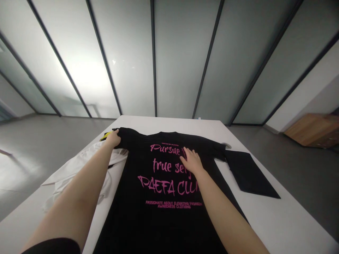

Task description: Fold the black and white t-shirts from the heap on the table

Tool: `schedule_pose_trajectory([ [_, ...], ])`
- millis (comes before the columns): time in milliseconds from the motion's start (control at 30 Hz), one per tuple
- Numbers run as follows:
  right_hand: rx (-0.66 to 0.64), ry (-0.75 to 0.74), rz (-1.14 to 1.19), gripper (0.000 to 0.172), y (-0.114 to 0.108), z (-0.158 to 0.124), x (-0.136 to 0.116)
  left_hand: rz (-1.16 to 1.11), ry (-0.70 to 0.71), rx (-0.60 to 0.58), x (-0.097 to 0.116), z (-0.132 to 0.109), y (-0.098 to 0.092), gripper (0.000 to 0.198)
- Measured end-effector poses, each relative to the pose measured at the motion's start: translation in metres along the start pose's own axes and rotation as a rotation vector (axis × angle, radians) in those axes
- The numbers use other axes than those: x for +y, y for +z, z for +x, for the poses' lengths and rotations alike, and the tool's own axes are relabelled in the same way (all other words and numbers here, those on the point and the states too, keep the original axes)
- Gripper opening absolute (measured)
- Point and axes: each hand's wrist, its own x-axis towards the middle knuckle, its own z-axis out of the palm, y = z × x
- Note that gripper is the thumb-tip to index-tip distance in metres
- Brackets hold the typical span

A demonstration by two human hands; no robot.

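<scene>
A black T-shirt (156, 197) with pink lettering lies spread flat on a white table (278, 218), collar at the far end. My left hand (113, 138) is closed on the shirt's far left shoulder, near the sleeve. My right hand (191, 159) rests flat on the printed area, fingers stretched out over the pink words. The right sleeve lies spread out to the right.
A crumpled white garment (79, 169) lies on the table left of the shirt, partly under my left arm. A small yellow item (105, 135) peeks out by my left hand. Frosted glass walls stand behind; a wooden cabinet (312, 128) sits at the far right.
</scene>
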Motion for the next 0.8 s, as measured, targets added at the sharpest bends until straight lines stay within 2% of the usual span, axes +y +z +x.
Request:
schedule_pose_trajectory([
  [67,-0.096,-0.009,-0.067,0.07,0.0,-0.002,-0.004,0.055,-0.072,-0.071,-0.011,-0.005,0.006,0.055],
  [167,-0.16,-0.049,-0.068,0.066,-0.004,-0.004,-0.008,0.087,-0.125,-0.116,-0.021,-0.013,0.011,0.052],
  [300,-0.198,-0.087,-0.027,0.062,-0.01,-0.005,-0.009,0.094,-0.166,-0.117,-0.024,-0.015,0.011,0.045],
  [467,-0.174,-0.029,-0.04,0.071,-0.007,-0.003,-0.01,0.076,-0.174,-0.062,-0.017,-0.013,0.007,0.044],
  [600,-0.117,0.061,-0.054,0.074,-0.003,-0.001,-0.012,0.063,-0.127,-0.012,0.0,-0.017,0.004,0.057],
  [700,-0.108,0.067,-0.054,0.073,-0.002,0.0,-0.011,0.115,-0.008,0.005,0.024,-0.023,0.003,0.059],
  [800,-0.108,0.067,-0.047,0.071,-0.002,0.001,-0.009,0.197,0.137,-0.031,0.052,-0.034,0.008,0.052],
])
